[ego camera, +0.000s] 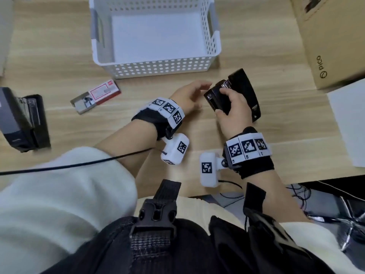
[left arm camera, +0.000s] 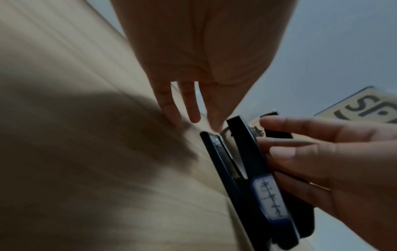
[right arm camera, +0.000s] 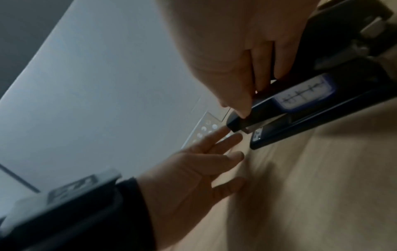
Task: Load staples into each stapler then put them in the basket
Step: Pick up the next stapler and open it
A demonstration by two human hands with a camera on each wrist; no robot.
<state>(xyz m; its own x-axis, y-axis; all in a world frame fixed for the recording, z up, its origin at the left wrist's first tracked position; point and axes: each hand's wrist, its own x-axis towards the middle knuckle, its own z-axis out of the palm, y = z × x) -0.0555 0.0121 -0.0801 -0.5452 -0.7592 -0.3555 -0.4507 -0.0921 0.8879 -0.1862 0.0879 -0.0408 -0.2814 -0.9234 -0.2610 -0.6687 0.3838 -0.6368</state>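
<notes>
While the white perforated basket (ego camera: 156,64) sits empty just beyond, the black stapler (ego camera: 233,95) lies on the wooden desk (ego camera: 59,62), long axis running roughly toward it. Gripping its top arm, apparently mid-closing, is the right hand (ego camera: 232,109); left hand (ego camera: 189,95) hovers beside, fingers straight, holding nothing.

The right hand (ego camera: 230,108) covers the middle of the black stapler (ego camera: 245,91), so whether any staples sit in its channel cannot be told, and the label on its side (left arm camera: 271,198) is too blurred to read in either wrist view. The second stapler (ego camera: 21,119) at the left of the desk (ego camera: 59,56) is smeared by blur, the print on the staple box (ego camera: 96,95) is too small to read, and the basket (ego camera: 156,65) and the cardboard box (ego camera: 331,42) are cut off by the top edge.
</notes>
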